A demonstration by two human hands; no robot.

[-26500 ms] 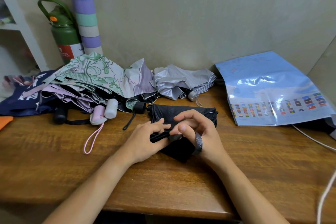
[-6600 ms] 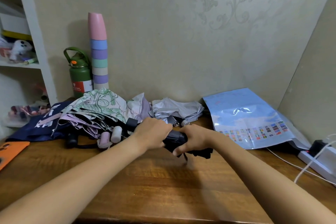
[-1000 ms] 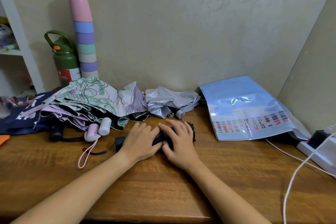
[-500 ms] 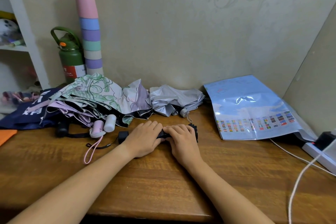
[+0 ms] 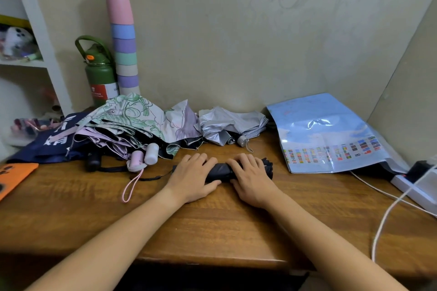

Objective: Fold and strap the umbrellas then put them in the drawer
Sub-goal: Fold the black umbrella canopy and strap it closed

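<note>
A black umbrella (image 5: 221,171), rolled tight, lies across the middle of the wooden desk (image 5: 212,224). My left hand (image 5: 192,178) rests on its handle end and my right hand (image 5: 251,178) on its canopy end, both palms down with fingers curled over the roll. Behind, several loose umbrellas lie against the wall: a green floral one (image 5: 132,118), a lilac one (image 5: 104,137) with pink and white handles, a navy one (image 5: 52,139) and a silver one (image 5: 230,126). No drawer is in view.
A green bottle (image 5: 99,75) and a stack of pastel cups (image 5: 124,42) stand at the back left. An orange phone (image 5: 13,177) lies at the left edge. A blue plastic bag (image 5: 331,134) sits at the right, with a power strip (image 5: 416,184) and white cables.
The black umbrella has rolled slightly toward me under both hands, and more of its middle shows between them. The view has tilted up a little.
</note>
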